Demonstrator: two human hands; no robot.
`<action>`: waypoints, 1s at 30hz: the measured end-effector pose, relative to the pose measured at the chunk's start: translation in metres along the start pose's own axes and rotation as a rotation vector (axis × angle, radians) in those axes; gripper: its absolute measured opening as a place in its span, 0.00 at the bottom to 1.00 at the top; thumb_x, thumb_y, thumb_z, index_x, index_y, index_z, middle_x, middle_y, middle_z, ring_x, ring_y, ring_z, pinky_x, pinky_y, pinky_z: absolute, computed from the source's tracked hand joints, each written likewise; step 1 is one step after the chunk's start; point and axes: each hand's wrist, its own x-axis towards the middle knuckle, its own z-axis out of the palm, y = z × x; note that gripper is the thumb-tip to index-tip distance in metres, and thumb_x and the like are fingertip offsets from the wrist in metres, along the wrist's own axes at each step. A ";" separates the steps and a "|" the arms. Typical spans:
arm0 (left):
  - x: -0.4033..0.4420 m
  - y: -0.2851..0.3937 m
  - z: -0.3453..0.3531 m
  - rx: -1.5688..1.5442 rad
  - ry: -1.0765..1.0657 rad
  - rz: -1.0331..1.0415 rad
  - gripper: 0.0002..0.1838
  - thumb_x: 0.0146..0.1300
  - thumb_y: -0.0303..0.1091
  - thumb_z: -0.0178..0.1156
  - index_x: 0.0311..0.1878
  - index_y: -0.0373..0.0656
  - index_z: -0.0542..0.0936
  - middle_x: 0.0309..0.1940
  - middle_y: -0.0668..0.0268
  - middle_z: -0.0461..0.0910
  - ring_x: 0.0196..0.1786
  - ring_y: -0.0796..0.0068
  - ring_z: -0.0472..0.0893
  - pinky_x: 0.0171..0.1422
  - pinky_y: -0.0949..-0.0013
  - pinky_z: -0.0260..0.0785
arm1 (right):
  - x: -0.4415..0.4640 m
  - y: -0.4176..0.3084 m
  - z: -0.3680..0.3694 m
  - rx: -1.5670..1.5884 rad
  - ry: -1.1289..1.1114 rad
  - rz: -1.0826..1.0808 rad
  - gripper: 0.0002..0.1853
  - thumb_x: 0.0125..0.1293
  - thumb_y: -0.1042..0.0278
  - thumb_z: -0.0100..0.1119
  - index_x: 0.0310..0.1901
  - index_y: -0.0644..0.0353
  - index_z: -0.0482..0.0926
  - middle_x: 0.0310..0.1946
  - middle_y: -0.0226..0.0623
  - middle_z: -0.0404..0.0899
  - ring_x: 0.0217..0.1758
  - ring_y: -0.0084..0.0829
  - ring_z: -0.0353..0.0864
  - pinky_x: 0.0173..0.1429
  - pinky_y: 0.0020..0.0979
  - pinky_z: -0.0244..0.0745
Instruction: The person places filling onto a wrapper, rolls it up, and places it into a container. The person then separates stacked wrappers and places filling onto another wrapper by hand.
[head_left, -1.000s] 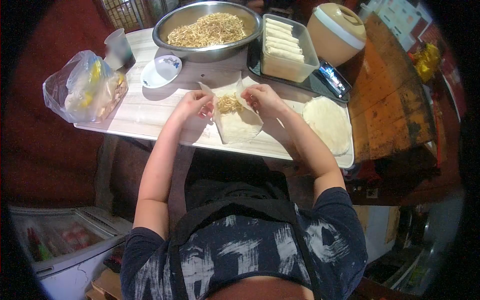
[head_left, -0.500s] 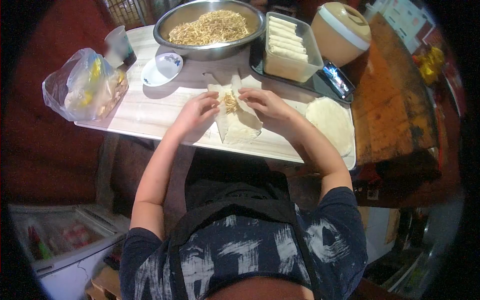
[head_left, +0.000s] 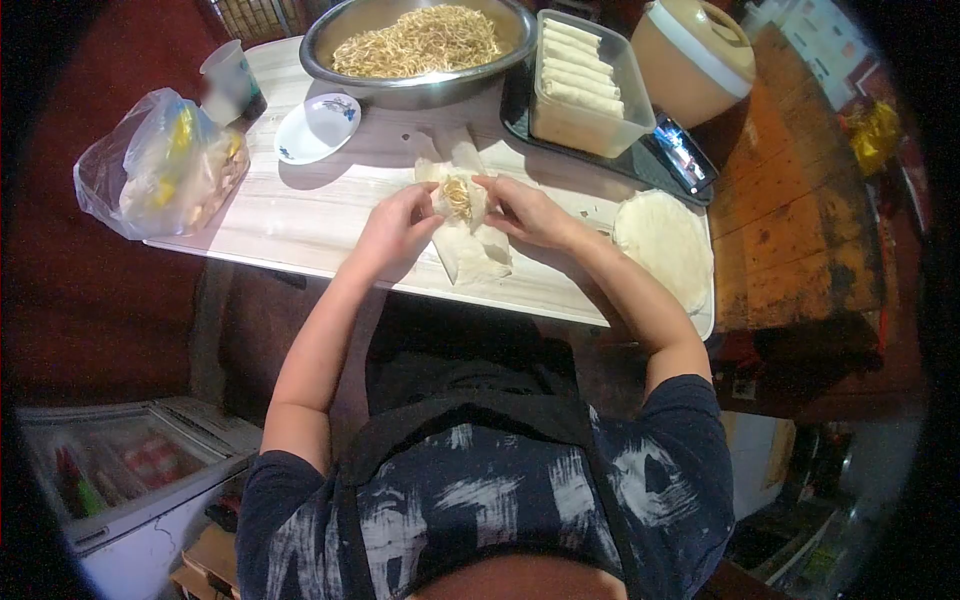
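A thin pale wrapper (head_left: 468, 252) lies on the light table, its left and right sides folded inward over a small heap of shredded filling (head_left: 457, 200). My left hand (head_left: 402, 222) pinches the left folded edge beside the filling. On the other side, my right hand (head_left: 524, 210) has its fingers closed on the right folded edge. A round stack of wrappers (head_left: 664, 245) rests near the right corner of the table. Behind the hands stands a large metal bowl (head_left: 330, 78) of shredded filling. A plastic container (head_left: 590, 130) holds several pale rolls (head_left: 582, 70).
At the left are a plastic bag (head_left: 160, 180), a cup (head_left: 232, 82) and a white dish (head_left: 318, 128). A phone (head_left: 684, 152) leans on a dark tray (head_left: 625, 168) near a tan jug (head_left: 690, 55). Beyond the table (head_left: 300, 235) at right is a wooden surface (head_left: 800, 190).
Both sides of the wrapper have been folded inward, narrowing it around the filling. My hands have come closer together. The view has shifted slightly.
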 end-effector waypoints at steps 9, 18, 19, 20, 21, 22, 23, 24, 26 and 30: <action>-0.001 -0.027 -0.009 -0.100 -0.165 0.172 0.09 0.58 0.22 0.56 0.42 0.36 0.77 0.69 0.52 0.68 0.43 0.71 0.81 0.47 0.71 0.73 | -0.006 -0.019 -0.020 -0.127 -0.123 -0.201 0.10 0.59 0.71 0.55 0.41 0.63 0.69 0.65 0.59 0.64 0.63 0.54 0.68 0.71 0.48 0.60; 0.001 -0.009 -0.019 0.105 -0.187 0.343 0.16 0.51 0.33 0.65 0.43 0.39 0.75 0.65 0.44 0.68 0.58 0.51 0.77 0.58 0.60 0.70 | -0.001 0.000 0.000 -0.324 -0.053 -0.349 0.11 0.65 0.64 0.55 0.43 0.62 0.74 0.66 0.62 0.62 0.67 0.56 0.65 0.71 0.48 0.61; -0.001 -0.008 -0.017 0.103 -0.187 0.339 0.16 0.51 0.33 0.65 0.43 0.39 0.75 0.65 0.44 0.68 0.58 0.51 0.77 0.58 0.60 0.70 | 0.000 0.003 0.004 -0.274 0.002 -0.331 0.10 0.65 0.64 0.54 0.43 0.60 0.76 0.67 0.59 0.63 0.66 0.56 0.67 0.70 0.48 0.63; -0.002 -0.007 -0.014 0.213 -0.154 0.357 0.18 0.51 0.35 0.66 0.43 0.38 0.75 0.65 0.44 0.69 0.57 0.49 0.77 0.59 0.58 0.70 | 0.001 0.007 0.007 -0.223 0.056 -0.312 0.10 0.66 0.63 0.54 0.43 0.59 0.77 0.67 0.56 0.64 0.65 0.55 0.70 0.69 0.49 0.65; -0.002 -0.005 -0.012 0.326 -0.118 0.377 0.20 0.51 0.37 0.68 0.44 0.38 0.76 0.64 0.44 0.69 0.56 0.47 0.76 0.60 0.56 0.69 | 0.002 0.009 0.009 -0.221 0.053 -0.314 0.10 0.66 0.63 0.54 0.43 0.59 0.77 0.67 0.56 0.64 0.65 0.55 0.70 0.69 0.49 0.65; -0.001 -0.009 -0.008 0.328 -0.116 0.376 0.20 0.51 0.37 0.68 0.44 0.38 0.76 0.64 0.44 0.69 0.56 0.47 0.76 0.60 0.56 0.69 | 0.004 0.011 0.010 -0.252 0.077 -0.317 0.10 0.67 0.62 0.54 0.42 0.58 0.78 0.66 0.52 0.67 0.62 0.54 0.72 0.67 0.48 0.67; 0.000 -0.016 -0.001 0.347 -0.086 0.382 0.20 0.53 0.37 0.66 0.47 0.38 0.76 0.62 0.45 0.71 0.56 0.47 0.77 0.59 0.55 0.69 | 0.005 0.013 0.010 -0.284 0.103 -0.319 0.10 0.68 0.61 0.54 0.42 0.58 0.79 0.65 0.49 0.69 0.60 0.54 0.74 0.65 0.46 0.70; 0.001 -0.017 0.003 0.366 -0.055 0.389 0.21 0.55 0.36 0.65 0.50 0.37 0.76 0.61 0.46 0.73 0.55 0.47 0.77 0.59 0.55 0.70 | 0.006 0.007 0.007 -0.285 0.104 -0.322 0.10 0.68 0.61 0.54 0.42 0.58 0.79 0.65 0.49 0.69 0.60 0.54 0.74 0.65 0.46 0.70; 0.000 -0.020 0.009 0.382 -0.003 0.367 0.20 0.59 0.35 0.62 0.54 0.40 0.75 0.60 0.49 0.74 0.56 0.48 0.77 0.59 0.55 0.70 | 0.007 -0.006 0.002 -0.247 0.067 -0.299 0.11 0.69 0.63 0.55 0.37 0.64 0.76 0.62 0.49 0.72 0.60 0.51 0.75 0.62 0.42 0.71; 0.002 -0.037 0.014 0.417 0.072 0.397 0.23 0.67 0.33 0.55 0.65 0.42 0.71 0.57 0.53 0.77 0.55 0.50 0.78 0.59 0.56 0.71 | 0.016 -0.013 0.004 -0.182 0.155 -0.197 0.12 0.70 0.62 0.54 0.40 0.64 0.76 0.52 0.52 0.79 0.55 0.53 0.78 0.56 0.42 0.75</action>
